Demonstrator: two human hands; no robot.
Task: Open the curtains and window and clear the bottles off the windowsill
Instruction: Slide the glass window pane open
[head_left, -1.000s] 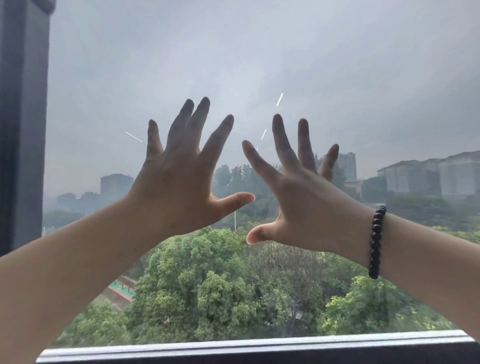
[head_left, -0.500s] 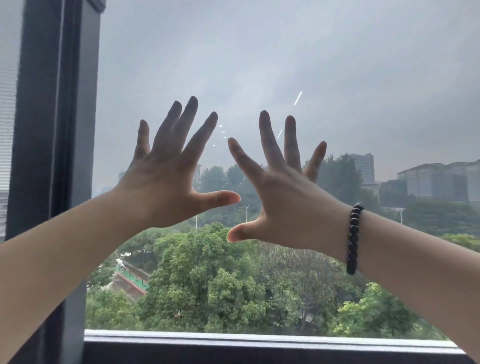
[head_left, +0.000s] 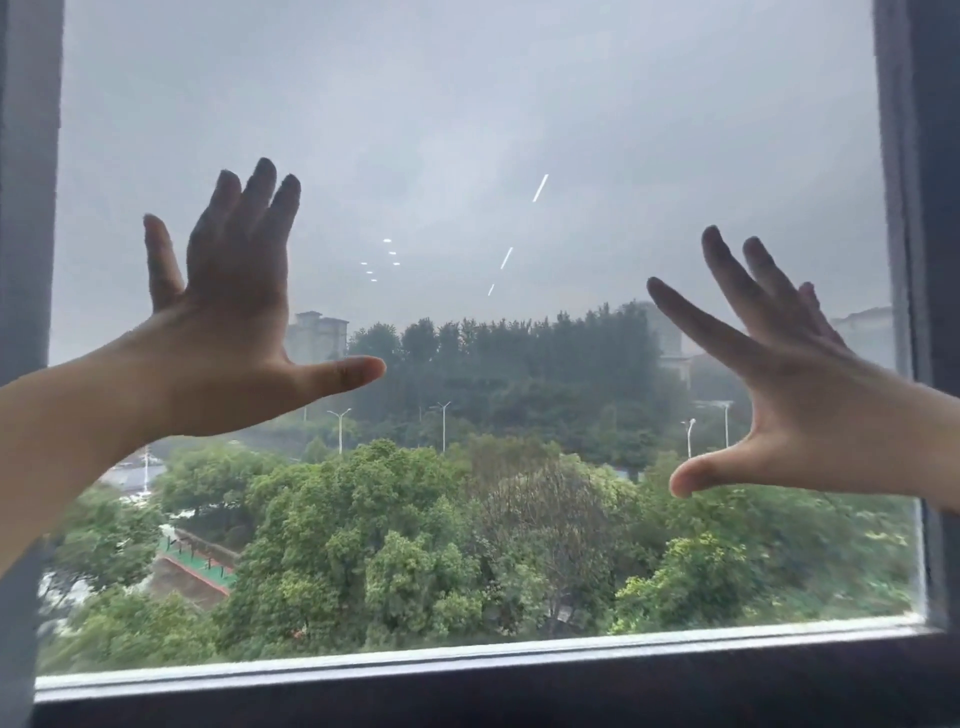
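A large window pane (head_left: 467, 130) in a dark frame (head_left: 930, 260) fills the head view, with grey sky and green trees beyond it. My left hand (head_left: 228, 332) is raised at the left part of the glass, palm toward the pane, fingers up and thumb stretched right. My right hand (head_left: 789, 395) is raised at the right part, near the right frame, fingers spread. Neither hand holds anything. Whether the palms touch the glass I cannot tell. No curtains, bottles or windowsill are in view.
The bottom rail of the frame (head_left: 467, 670) runs across the lower edge. A dark vertical frame post (head_left: 26, 260) stands at the far left. Small light reflections (head_left: 384, 260) show in the glass.
My hands have moved apart, left hand leftward and right hand rightward toward the frame. The view has shifted so the right frame shows, and the wrist bracelet is out of view.
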